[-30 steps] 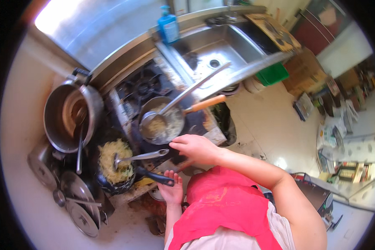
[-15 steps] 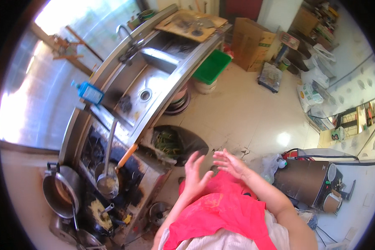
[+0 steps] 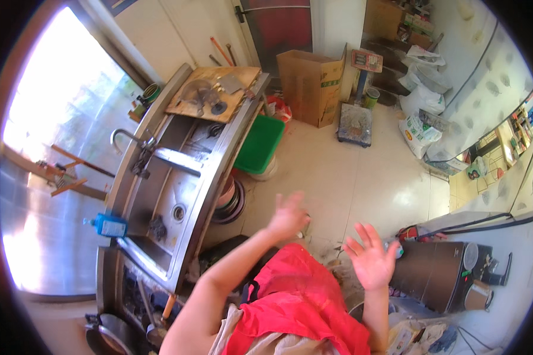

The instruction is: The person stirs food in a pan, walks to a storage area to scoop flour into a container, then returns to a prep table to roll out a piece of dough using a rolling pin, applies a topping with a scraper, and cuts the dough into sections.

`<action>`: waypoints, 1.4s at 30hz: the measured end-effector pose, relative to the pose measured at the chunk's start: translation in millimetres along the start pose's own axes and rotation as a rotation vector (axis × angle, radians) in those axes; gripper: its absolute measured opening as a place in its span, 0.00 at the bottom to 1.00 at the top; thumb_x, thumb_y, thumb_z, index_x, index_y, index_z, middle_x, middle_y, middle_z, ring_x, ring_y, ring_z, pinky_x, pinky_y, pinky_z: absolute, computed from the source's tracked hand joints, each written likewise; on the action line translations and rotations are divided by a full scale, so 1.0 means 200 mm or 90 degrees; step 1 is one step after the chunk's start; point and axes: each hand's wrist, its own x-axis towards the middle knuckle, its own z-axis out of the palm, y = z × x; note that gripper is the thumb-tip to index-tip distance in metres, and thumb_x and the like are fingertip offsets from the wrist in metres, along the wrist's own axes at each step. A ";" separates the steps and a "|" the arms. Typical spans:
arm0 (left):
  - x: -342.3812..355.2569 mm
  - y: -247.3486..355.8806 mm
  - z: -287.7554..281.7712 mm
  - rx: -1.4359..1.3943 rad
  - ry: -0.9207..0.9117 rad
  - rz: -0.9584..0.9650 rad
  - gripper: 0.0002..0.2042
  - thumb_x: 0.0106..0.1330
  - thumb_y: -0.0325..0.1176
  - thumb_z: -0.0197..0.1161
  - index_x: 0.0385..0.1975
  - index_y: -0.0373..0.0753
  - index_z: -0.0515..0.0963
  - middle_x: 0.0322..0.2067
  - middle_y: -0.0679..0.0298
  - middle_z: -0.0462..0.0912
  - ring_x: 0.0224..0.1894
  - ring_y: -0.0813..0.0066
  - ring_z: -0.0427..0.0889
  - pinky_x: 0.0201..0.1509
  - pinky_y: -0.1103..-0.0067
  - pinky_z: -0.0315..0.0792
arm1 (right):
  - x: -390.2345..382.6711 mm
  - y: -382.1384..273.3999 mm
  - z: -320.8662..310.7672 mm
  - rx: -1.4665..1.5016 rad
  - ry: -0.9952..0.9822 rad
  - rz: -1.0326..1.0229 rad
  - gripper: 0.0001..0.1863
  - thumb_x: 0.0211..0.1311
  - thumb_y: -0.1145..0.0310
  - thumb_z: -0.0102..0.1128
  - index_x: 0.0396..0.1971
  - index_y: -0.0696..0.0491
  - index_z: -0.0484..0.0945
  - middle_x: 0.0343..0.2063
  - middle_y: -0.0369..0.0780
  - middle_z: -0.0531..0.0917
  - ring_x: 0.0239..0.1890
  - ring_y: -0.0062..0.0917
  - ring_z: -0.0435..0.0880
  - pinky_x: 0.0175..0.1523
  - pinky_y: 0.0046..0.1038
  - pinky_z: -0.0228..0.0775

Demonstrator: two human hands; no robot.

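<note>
My left hand (image 3: 288, 218) reaches out over the tiled floor, above my red apron (image 3: 305, 284). It is slightly blurred, its fingers look stretched out, and I see nothing held in it. To its right my right hand (image 3: 372, 258) is raised, palm showing and fingers spread, also with nothing in it. Neither hand touches anything. Beyond the left forearm runs a steel sink (image 3: 170, 198), with a blue bottle (image 3: 111, 225) on its left rim. A brown cylindrical appliance (image 3: 427, 273) stands to the right of my right hand.
A wooden board (image 3: 189, 89) lies at the counter's far end, above a green tub (image 3: 259, 145). Farther back are a cardboard box (image 3: 311, 89), a platform scale (image 3: 355, 125) and white sacks (image 3: 419, 133). A dark pot (image 3: 115, 334) sits at the lower left.
My view has swung toward the far end of the room and away from the stove. My hands, close together before, have moved apart, and the right palm has turned into view.
</note>
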 end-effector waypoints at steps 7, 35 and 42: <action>1.00 -1.67 -0.12 -0.496 0.574 -0.510 0.27 0.59 0.40 0.66 0.52 0.28 0.68 0.45 0.44 0.73 0.50 0.50 0.70 0.56 0.66 0.66 | 0.39 -0.12 -0.59 -0.142 0.486 -0.043 0.33 0.68 0.40 0.41 0.57 0.54 0.68 0.54 0.42 0.74 0.47 0.30 0.76 0.53 0.37 0.67; 2.11 -1.47 -0.21 -0.098 0.722 -0.652 0.36 0.47 0.31 0.74 0.55 0.24 0.63 0.48 0.42 0.72 0.47 0.47 0.75 0.56 0.62 0.71 | 1.96 -1.34 -1.12 -0.501 0.512 0.149 0.21 0.67 0.56 0.54 0.49 0.57 0.76 0.41 0.38 0.82 0.40 0.22 0.80 0.47 0.24 0.70; 3.36 0.01 -0.05 -0.306 0.198 -0.072 0.28 0.43 0.24 0.70 0.48 0.36 0.68 0.39 0.55 0.77 0.42 0.55 0.78 0.47 0.68 0.74 | 2.24 -2.06 -1.61 -0.799 0.488 0.118 0.19 0.66 0.57 0.56 0.48 0.56 0.77 0.41 0.41 0.82 0.38 0.25 0.83 0.46 0.29 0.73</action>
